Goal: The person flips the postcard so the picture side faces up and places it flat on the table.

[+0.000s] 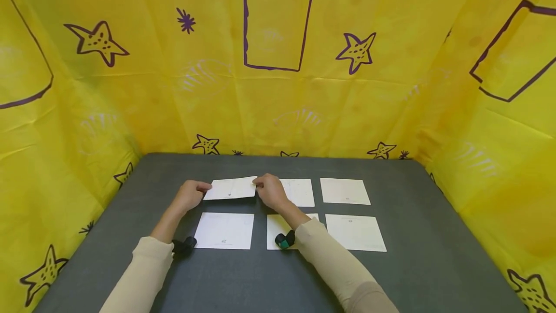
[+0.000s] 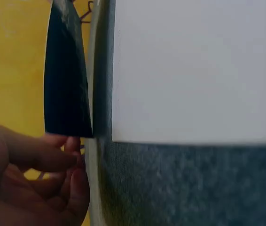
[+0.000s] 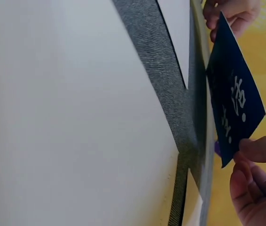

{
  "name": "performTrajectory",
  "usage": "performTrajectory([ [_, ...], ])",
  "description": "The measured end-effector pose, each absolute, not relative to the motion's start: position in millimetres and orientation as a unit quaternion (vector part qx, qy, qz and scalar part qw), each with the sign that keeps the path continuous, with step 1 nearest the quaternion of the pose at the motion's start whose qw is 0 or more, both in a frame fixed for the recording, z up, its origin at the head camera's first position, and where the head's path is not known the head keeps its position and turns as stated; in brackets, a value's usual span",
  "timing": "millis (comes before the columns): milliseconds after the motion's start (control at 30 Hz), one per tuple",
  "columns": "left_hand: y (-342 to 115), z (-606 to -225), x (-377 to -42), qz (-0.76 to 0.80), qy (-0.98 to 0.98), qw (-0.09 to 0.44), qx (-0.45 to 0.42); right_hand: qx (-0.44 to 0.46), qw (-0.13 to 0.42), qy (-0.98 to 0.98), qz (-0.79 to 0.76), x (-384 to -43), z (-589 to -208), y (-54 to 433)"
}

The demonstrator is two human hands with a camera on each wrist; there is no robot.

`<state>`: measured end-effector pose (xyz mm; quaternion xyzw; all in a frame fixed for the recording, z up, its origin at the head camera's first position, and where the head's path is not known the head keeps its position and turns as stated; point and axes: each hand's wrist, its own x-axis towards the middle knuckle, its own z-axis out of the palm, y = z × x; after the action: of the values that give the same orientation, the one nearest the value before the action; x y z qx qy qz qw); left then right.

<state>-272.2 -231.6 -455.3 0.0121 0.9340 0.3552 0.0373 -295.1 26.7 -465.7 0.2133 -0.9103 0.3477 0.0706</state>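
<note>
Both hands hold one card [image 1: 230,188] at the far left of the grey table, lifted and tilted off the surface. Its upper face is white with a small mark; its underside [image 3: 234,94] is dark blue with white characters. My left hand [image 1: 190,195] pinches the card's left edge between thumb and fingers. At the opposite edge, near the upper corner, my right hand [image 1: 271,192] pinches it too. In the left wrist view the left hand [image 2: 43,176] grips the card's end, and the right wrist view shows the right hand's [image 3: 260,181] thumb on the blue side.
Several white cards lie flat: far middle [image 1: 300,192], far right [image 1: 345,191], near left [image 1: 223,231], near middle [image 1: 276,226], partly under the right forearm, and near right [image 1: 358,233]. Yellow cloth [image 1: 278,91] with purple drawings surrounds the grey table [image 1: 417,274] at the back and sides.
</note>
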Motion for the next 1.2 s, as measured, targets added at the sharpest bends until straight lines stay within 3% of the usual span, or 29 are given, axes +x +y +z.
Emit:
performTrajectory([
  [233,-238.3,-455.9,-270.0,0.41,0.91,0.05,0.041,0.188,0.078,-0.901,0.383,-293.2,-461.4,32.3],
  [1200,-238.0,-452.0,-269.8,0.447,0.892,-0.063,0.011,0.095,0.016,-0.833,0.544,-296.0,-452.4,36.3],
])
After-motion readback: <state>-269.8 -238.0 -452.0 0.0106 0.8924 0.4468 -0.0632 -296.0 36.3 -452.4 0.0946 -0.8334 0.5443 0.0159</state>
